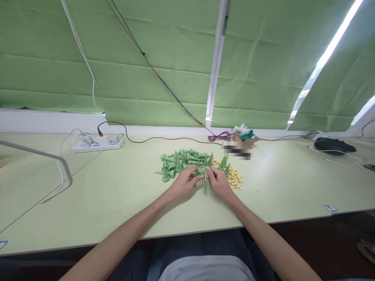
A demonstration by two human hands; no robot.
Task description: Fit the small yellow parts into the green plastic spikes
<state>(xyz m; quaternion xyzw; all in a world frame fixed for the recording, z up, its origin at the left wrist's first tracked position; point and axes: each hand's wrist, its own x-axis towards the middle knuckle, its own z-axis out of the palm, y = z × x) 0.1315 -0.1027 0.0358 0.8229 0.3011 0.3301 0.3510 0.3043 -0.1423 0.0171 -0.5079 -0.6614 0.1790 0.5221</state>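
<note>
the tapered green plastic spike [204, 181] is positioned between the two hands, cup end up, tip pointing to about six o'clock. the left hand [184, 181] is at nine o'clock of the spike; its thumb and forefinger are curled in and clamped on the cup end. the right hand [219, 181] is at three o'clock; its thumb and forefinger are pinched together on the opposite side of the cup end. a heap of similar green plastic spikes [165, 175] lies at ten to twelve o'clock. small yellow pieces [235, 177] are at two o'clock, on the pale green table [117, 195].
</note>
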